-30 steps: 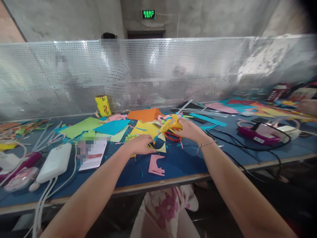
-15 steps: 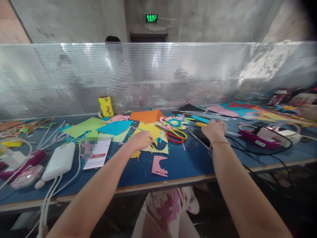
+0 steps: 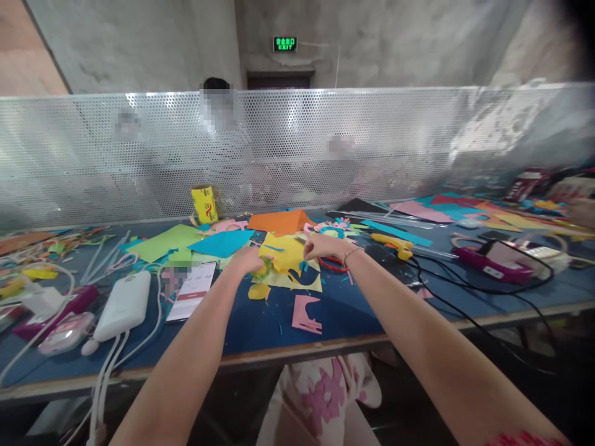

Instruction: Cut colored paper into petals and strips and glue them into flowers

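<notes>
Both my hands meet over a yellow paper sheet (image 3: 284, 253) in the middle of the blue table (image 3: 344, 310). My left hand (image 3: 248, 259) is closed around a small yellow and green paper piece (image 3: 264, 268) at the sheet's left edge. My right hand (image 3: 320, 246) pinches the sheet's right upper edge, and its wrist covers most of the red-handled scissors (image 3: 335, 266). The yellow glue gun (image 3: 394, 243) lies on the table to the right, free of either hand.
A pink cut-out (image 3: 304, 313) lies near the front edge. A phone (image 3: 191, 290), white power bank (image 3: 124, 305) and cables sit at the left. Orange paper (image 3: 279, 220), a yellow box (image 3: 204, 204) and a perforated metal screen (image 3: 372, 142) stand behind. A pink device (image 3: 488, 260) with black cords lies at the right.
My right hand carried the glue gun off to the right, set it down, and came back to the yellow sheet. My left hand closed on the small paper piece.
</notes>
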Action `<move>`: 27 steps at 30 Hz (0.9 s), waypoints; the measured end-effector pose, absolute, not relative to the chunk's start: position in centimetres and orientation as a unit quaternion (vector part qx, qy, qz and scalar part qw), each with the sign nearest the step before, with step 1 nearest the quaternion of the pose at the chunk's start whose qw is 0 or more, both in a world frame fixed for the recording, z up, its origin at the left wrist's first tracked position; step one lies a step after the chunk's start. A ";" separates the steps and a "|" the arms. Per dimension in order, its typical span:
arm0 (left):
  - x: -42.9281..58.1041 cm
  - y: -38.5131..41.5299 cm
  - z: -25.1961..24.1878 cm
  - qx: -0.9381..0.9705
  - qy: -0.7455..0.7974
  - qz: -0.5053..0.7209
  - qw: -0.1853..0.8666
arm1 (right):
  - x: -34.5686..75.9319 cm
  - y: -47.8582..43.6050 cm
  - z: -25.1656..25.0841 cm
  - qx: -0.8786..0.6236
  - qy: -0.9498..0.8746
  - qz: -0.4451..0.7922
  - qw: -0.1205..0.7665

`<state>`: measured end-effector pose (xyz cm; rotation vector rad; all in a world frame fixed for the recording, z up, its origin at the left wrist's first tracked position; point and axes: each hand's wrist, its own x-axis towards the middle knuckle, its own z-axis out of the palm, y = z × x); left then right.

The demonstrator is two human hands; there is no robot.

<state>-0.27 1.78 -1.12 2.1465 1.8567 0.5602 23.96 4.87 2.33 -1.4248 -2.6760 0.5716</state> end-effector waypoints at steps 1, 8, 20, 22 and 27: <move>-0.2 1.8 -1.1 0.736 0.641 0.184 0.122 | 24.0 5.1 2.3 -0.460 -0.869 0.182 0.016; -0.2 1.6 -0.9 0.736 0.640 0.177 0.133 | 23.5 5.1 1.0 -0.477 -0.862 0.171 0.002; 0.4 -0.1 2.0 0.681 0.587 0.308 0.310 | 25.4 3.7 1.8 -0.459 -0.828 0.235 0.222; 0.8 -0.5 2.4 0.647 0.573 0.356 0.354 | 25.8 3.7 2.1 -0.469 -0.792 0.269 0.284; 1.9 -1.0 2.9 0.550 0.494 0.469 0.483 | 27.1 4.3 2.6 -0.474 -0.664 0.355 0.456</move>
